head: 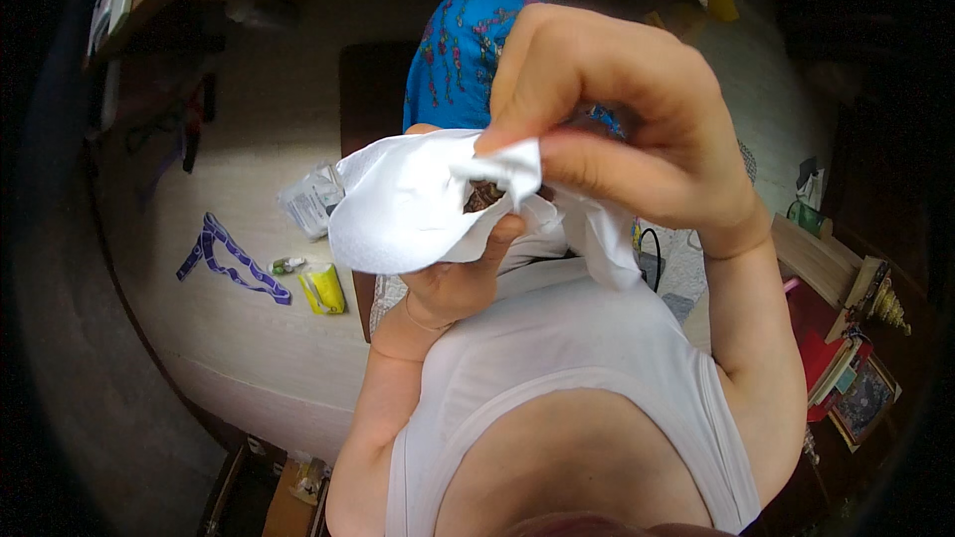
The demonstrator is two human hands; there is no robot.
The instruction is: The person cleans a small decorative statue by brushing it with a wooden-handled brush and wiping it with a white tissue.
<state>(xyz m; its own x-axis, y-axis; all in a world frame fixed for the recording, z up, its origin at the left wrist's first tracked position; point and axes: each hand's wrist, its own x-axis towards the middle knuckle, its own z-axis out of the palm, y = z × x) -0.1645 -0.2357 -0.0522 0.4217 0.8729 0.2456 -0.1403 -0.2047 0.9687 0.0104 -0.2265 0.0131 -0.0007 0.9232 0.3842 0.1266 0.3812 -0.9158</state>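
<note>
A white, soft sheet (403, 198), paper or cloth, is wrapped around something in front of my chest. Through a gap in it shows a small brown patterned object (483, 196); most of that object is hidden. My left hand (464, 268) holds the wrapped bundle from below, its thumb at the near edge and a fingertip showing at the far side. Between thumb and forefinger, my right hand (612, 119) pinches a crumpled fold of the sheet above the gap. A loose part of the sheet (612, 239) hangs down below the right hand.
Blue flowered fabric (455, 67) covers my leg. On the floor to the left lie a clear plastic packet (310, 201), a purple strap (231, 268), a small bottle (286, 265) and a yellow packet (322, 289). Books (835, 377) and a framed picture (864, 399) are at the right.
</note>
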